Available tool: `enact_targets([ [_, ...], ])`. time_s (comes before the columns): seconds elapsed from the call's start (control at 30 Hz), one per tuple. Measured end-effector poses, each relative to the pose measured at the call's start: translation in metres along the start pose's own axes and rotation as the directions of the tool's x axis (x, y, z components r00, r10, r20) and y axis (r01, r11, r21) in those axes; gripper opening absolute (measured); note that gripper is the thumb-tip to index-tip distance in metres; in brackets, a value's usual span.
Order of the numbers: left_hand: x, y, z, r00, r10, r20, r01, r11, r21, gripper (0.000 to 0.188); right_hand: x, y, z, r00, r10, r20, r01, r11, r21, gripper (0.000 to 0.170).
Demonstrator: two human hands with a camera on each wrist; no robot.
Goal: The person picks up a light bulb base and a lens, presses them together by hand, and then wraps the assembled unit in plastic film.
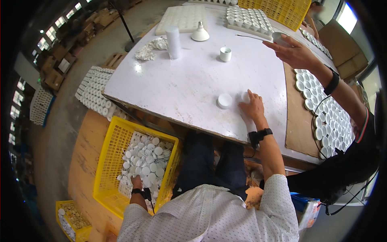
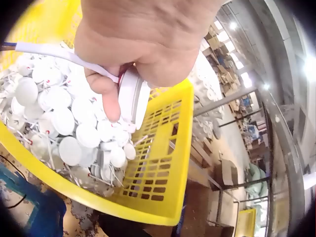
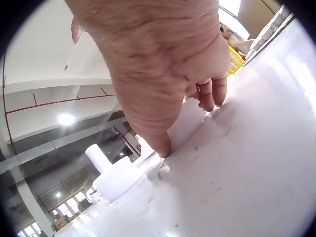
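My left hand (image 1: 137,182) is down in a yellow basket (image 1: 104,161) at the lower left. In the left wrist view its fingers pinch a white round disc (image 2: 129,96) with a white-sleeved wire (image 2: 59,53) running from it. Many similar white discs (image 2: 69,150) with thin wires lie heaped below. On the white table (image 1: 181,92), my right hand (image 1: 254,105) grips a short white round piece (image 3: 186,121), thumb on one side and fingers on the other. To its left lies another white round piece (image 1: 224,101) with a flat top.
A white ring-shaped cup (image 1: 225,54), a cone-shaped lamp housing (image 1: 200,33), a white cylinder (image 1: 173,42) and crumpled wrapping (image 1: 151,49) stand farther back. At the right, another person's hand (image 1: 296,52) holds a white cup with wire, above rows of white cups (image 1: 328,121) on cardboard.
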State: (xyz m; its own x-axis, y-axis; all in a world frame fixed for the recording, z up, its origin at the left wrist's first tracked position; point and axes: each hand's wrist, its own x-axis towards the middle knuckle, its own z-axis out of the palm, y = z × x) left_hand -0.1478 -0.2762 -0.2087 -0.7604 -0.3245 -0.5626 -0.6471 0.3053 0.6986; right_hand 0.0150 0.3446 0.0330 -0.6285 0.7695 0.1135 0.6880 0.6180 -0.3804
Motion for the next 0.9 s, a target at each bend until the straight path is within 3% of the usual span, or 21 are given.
enact_targets([
  [0.03,0.018,-0.018,-0.001,1.000,0.007,-0.006,-0.007,1.000,-0.011,0.044,0.000,0.000,0.000,1.000,0.005,-0.002,-0.005,1.000,-0.015,0.071],
  [0.1,0.063,-0.051,0.001,0.975,0.221,-0.024,-0.213,0.961,0.175,0.056,0.001,0.000,-0.001,1.000,-0.001,-0.010,0.001,1.000,-0.025,0.068],
  [0.13,0.008,-0.005,0.009,0.999,0.054,-0.005,-0.053,0.988,0.147,0.060,0.002,0.000,-0.001,1.000,0.018,-0.002,-0.018,0.999,-0.045,0.067],
  [0.23,0.017,-0.001,0.034,0.981,0.107,0.160,-0.118,0.991,0.061,0.055,0.004,-0.001,-0.003,0.999,0.046,0.015,-0.044,0.997,-0.067,0.068],
  [0.3,-0.017,0.037,0.056,0.970,0.158,0.185,-0.174,0.982,0.073,0.041,0.005,-0.003,-0.003,0.996,0.073,0.050,-0.069,0.994,-0.079,0.070],
  [0.37,-0.033,0.059,0.075,0.905,0.342,0.253,-0.325,0.940,-0.108,0.027,0.001,-0.008,-0.008,0.996,0.082,0.037,-0.080,0.995,-0.066,0.071],
  [0.43,-0.067,0.099,0.089,0.867,0.399,0.300,-0.362,0.916,-0.171,0.030,-0.001,-0.007,-0.011,0.995,0.093,0.018,-0.092,0.994,-0.060,0.073],
  [0.5,-0.105,0.138,0.096,0.799,0.503,0.330,-0.465,0.864,-0.192,0.035,-0.012,0.001,-0.013,0.975,-0.051,-0.216,0.048,0.999,-0.018,0.072],
  [0.53,-0.113,0.153,0.100,0.800,0.500,0.331,-0.462,0.866,-0.191,0.035,-0.019,0.007,-0.009,0.924,-0.140,-0.357,0.145,0.989,-0.013,0.064],
  [0.57,-0.118,0.164,0.104,0.760,0.530,0.375,-0.490,0.847,-0.204,0.036,-0.028,0.006,-0.010,0.926,-0.137,-0.352,0.142,0.990,-0.013,0.064],
  [0.6,-0.122,0.175,0.106,0.718,0.555,0.420,-0.516,0.830,-0.213,0.036,-0.039,0.005,-0.010,0.933,-0.106,-0.343,0.167,0.974,0.153,0.060],
  [0.63,-0.129,0.186,0.108,0.723,0.541,0.430,-0.509,0.838,-0.197,0.036,-0.053,0.005,-0.010,0.944,-0.072,-0.323,0.179,0.932,0.315,0.055],
  [0.7,-0.141,0.213,0.118,0.571,0.661,0.486,-0.598,0.741,-0.304,0.037,-0.077,0.003,-0.007,0.935,-0.145,-0.324,0.248,0.920,0.303,0.048],
  [0.83,-0.179,0.271,0.141,0.482,0.714,0.508,-0.670,0.674,-0.311,0.030,-0.115,0.000,-0.002,0.950,-0.138,-0.281,0.229,0.918,0.324,0.044],
  [0.9,-0.180,0.298,0.156,0.379,0.766,0.519,-0.669,0.615,-0.418,0.031,-0.126,0.002,0.002,0.955,-0.126,-0.270,0.215,0.918,0.333,0.043],
])
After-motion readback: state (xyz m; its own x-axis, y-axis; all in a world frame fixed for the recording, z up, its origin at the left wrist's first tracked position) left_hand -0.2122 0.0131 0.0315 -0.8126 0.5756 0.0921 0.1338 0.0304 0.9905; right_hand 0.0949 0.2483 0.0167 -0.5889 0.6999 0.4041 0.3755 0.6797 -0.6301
